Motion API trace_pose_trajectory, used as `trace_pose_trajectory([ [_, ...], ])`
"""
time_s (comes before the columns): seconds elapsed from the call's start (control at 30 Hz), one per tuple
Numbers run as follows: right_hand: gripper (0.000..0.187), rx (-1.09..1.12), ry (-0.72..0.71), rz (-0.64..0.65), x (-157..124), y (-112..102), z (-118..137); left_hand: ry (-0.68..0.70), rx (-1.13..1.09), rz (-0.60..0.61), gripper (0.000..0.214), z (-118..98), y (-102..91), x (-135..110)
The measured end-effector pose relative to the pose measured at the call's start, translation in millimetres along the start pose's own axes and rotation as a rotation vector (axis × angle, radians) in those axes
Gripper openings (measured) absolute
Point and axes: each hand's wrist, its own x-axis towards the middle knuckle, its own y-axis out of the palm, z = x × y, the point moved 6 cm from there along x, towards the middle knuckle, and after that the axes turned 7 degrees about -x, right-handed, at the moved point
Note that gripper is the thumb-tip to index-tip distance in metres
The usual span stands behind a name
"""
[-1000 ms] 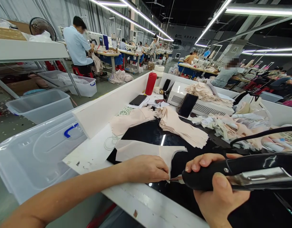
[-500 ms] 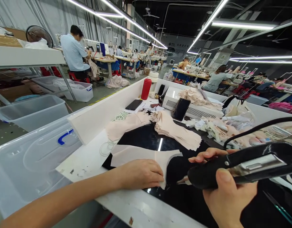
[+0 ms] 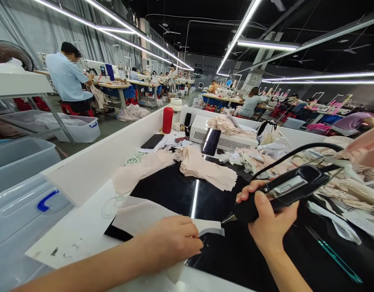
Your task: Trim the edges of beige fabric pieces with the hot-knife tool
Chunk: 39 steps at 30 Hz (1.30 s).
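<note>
In the head view, my left hand (image 3: 171, 241) has its fingers closed on a pale beige fabric piece (image 3: 144, 215) at the front of the black glossy work surface (image 3: 168, 188). Part of the fabric hangs below the hand, and a grey-edged strip sticks out to its right. My right hand (image 3: 270, 221) is wrapped round a black corded hand tool (image 3: 284, 192) with a slim metal tip. That tip lies close to the strip's right end; whether they touch I cannot tell. Behind them lies a fanned stack of beige fabric pieces (image 3: 205, 168).
Green-and-dark tweezers (image 3: 334, 253) lie at the right. Further back are a phone propped upright (image 3: 211, 142), a flat phone (image 3: 152, 141), a red bottle (image 3: 167, 120) and a vented white box (image 3: 225, 138). A clear bin (image 3: 16, 227) stands left; co-workers sit beyond.
My left hand has drawn the fabric down toward me, and its front end has turned under the hand. The tool, still in my right hand, is held further back. The view has shifted right.
</note>
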Motion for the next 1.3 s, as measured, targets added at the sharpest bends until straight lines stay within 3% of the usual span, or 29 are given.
trace_pose_trajectory([
  [0.13,0.036,0.011,0.004,0.045,-2.9,0.2,-6.9,0.067,0.147,0.017,0.021,0.7,18.5,28.1],
  [0.27,0.033,0.02,-0.001,0.076,-4.7,0.3,-10.4,0.046,0.254,0.038,0.024,4.8,30.8,47.9],
  [0.53,0.032,0.023,-0.045,0.121,-4.5,3.3,-11.4,0.038,0.352,0.03,0.027,11.8,58.5,63.0],
  [0.7,0.032,0.036,-0.042,0.129,-3.2,2.3,-11.2,0.041,0.342,-0.044,0.027,12.8,59.8,61.0],
  [0.83,0.03,0.038,-0.044,0.116,-2.7,1.3,-10.9,0.026,0.304,-0.145,0.029,18.0,49.3,58.8],
  [1.0,0.03,0.039,-0.048,0.1,-2.9,1.0,-10.7,-0.046,0.29,-0.166,0.026,26.6,38.8,58.6],
  [1.3,0.033,0.024,-0.038,0.091,-3.2,-0.9,-10.6,-0.04,0.329,-0.15,0.028,27.1,55.3,56.5],
])
